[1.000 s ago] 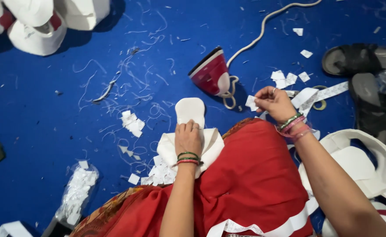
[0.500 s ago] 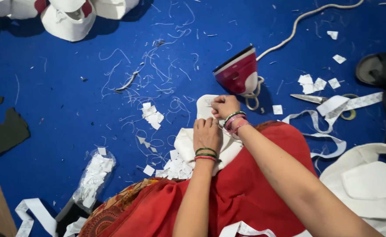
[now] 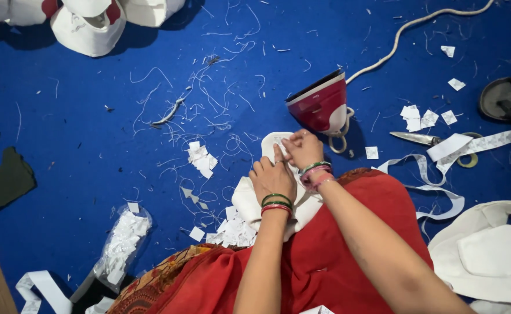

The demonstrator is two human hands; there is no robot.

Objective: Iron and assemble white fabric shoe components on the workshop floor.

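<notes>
The fingers (image 3: 277, 156) of my left hand (image 3: 273, 178) lie flat and stretched out, palm down, pressing on a white fabric piece (image 3: 271, 143) rather than closing around it. My right hand (image 3: 303, 148) sits just beside the left, its fingers curled down with the tips pinching at the rounded top of the same piece; I cannot tell whether they have actually lifted an edge. Both forearms come in from the bottom of the view, the left nearly straight up the frame, the right angled in from the lower right, and both wrists are bent down toward the floor. Green and red bangles (image 3: 277, 203) ring the left wrist, pink and green ones the right.

The white fabric piece lies on the blue floor (image 3: 81, 128), its lower part spreading onto the red cloth (image 3: 348, 244) over my lap. A red iron (image 3: 320, 106) stands on its heel just beyond my right hand, its white cord (image 3: 406, 29) running off to the upper right. Scissors (image 3: 424, 139) lie further right among white strips, and small white scraps (image 3: 202, 158) sit left of my hands.
</notes>
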